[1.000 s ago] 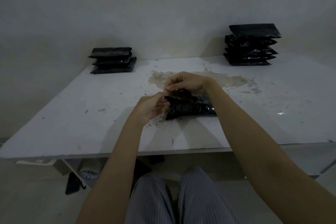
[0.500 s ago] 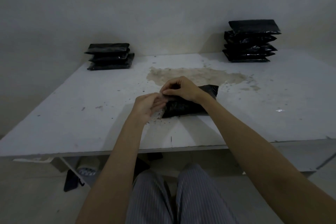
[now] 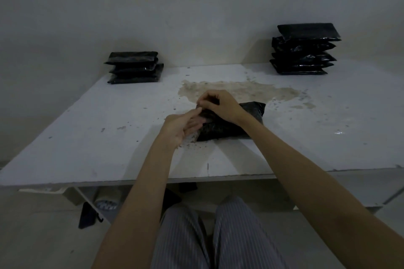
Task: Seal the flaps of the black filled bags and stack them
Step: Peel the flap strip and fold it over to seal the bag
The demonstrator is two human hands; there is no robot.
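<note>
change: left hand (image 3: 183,126) has opened, fingers now straight against the bag end, no longer curled | right hand (image 3: 220,106) still pinches the flap at the black bag (image 3: 227,125) | hidden: flap edge behind both hands | bag: glossy, plump, lying mid-bench (image 3: 87,137) | stacks: left stack (image 3: 134,67), right stack (image 3: 303,50) at back corners

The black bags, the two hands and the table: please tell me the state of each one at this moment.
Black bag: lying flat on the table, filled, its left end being worked by both hands.
Right hand: fingers curled, pinching the bag's left end.
Left hand: fingers fairly straight, touching the same end.
Left stack: piled bags, untouched.
Right stack: taller pile, untouched.
Table: stained and speckled with crumbs.
</note>
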